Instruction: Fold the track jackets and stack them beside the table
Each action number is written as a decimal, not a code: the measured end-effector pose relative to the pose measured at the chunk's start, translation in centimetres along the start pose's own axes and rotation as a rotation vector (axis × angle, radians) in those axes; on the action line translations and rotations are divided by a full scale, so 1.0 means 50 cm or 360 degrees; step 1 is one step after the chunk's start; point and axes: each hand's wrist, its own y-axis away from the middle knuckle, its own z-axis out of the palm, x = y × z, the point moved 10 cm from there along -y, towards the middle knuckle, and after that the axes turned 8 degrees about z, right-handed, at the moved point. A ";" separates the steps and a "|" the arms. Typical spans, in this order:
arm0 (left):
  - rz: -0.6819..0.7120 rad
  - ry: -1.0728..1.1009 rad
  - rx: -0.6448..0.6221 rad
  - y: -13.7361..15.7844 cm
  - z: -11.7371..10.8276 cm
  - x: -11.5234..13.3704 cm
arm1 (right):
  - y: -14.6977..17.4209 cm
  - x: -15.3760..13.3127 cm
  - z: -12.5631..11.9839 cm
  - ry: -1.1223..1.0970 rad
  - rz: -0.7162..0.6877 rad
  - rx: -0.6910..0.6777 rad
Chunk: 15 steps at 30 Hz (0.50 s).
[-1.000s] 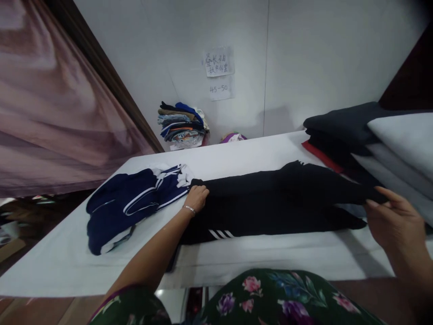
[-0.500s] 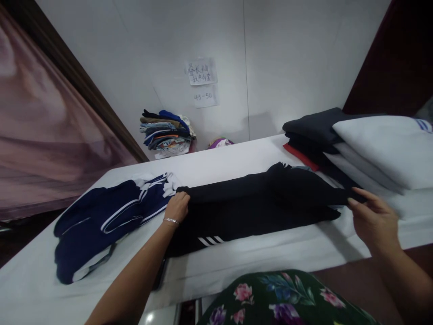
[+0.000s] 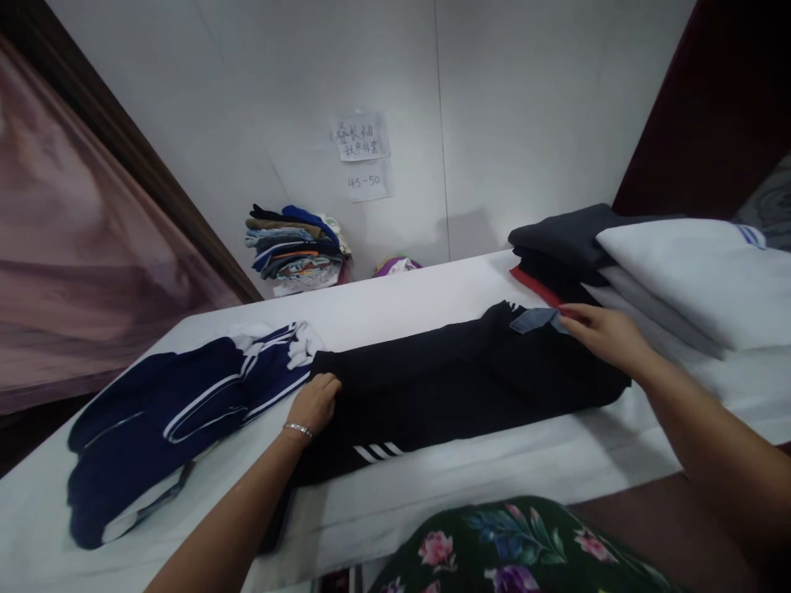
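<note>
- Black trousers (image 3: pixel 457 383) lie lengthwise across the white table (image 3: pixel 445 469), already doubled along their length, with three white stripes showing on the near edge just below our left fingers.
- Our left hand (image 3: pixel 316 401) rests at the left end of the garment, fingers curled over and gripping the fabric edge there; a bracelet sits at the wrist.
- Our right hand (image 3: pixel 602 333) lies at the far right end, fingers narrow and extended, their tips touching a small grey flap (image 3: pixel 536 319) at the waist; we cannot tell whether it is pinched or merely pressed.
- Just beyond the left fingers lies a navy garment with white stripes (image 3: pixel 179 412), loosely laid and not folded flat.
- Just behind the right fingers stands a stack of folded clothes (image 3: pixel 648 263), dark pieces next to white ones.
- A further pile of folded clothing (image 3: pixel 297 243) sits against the wall, well apart from both hands, under a paper note (image 3: pixel 363 138).
- Judgement: the lengthwise fold looks complete; the crosswise folds are not yet made, and the navy piece appears unprocessed.
</note>
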 end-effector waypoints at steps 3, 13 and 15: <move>-0.0070 -0.0035 0.0027 0.001 0.008 -0.012 | -0.101 -0.021 0.107 -0.0403 0.0263 -0.0334; -0.0303 -0.0180 -0.0045 0.014 0.000 -0.058 | -0.178 0.039 0.280 -0.0828 0.0751 -0.0342; -0.0238 -0.0164 -0.0045 0.020 -0.003 -0.049 | -0.157 0.070 0.271 -0.0860 0.0764 -0.0283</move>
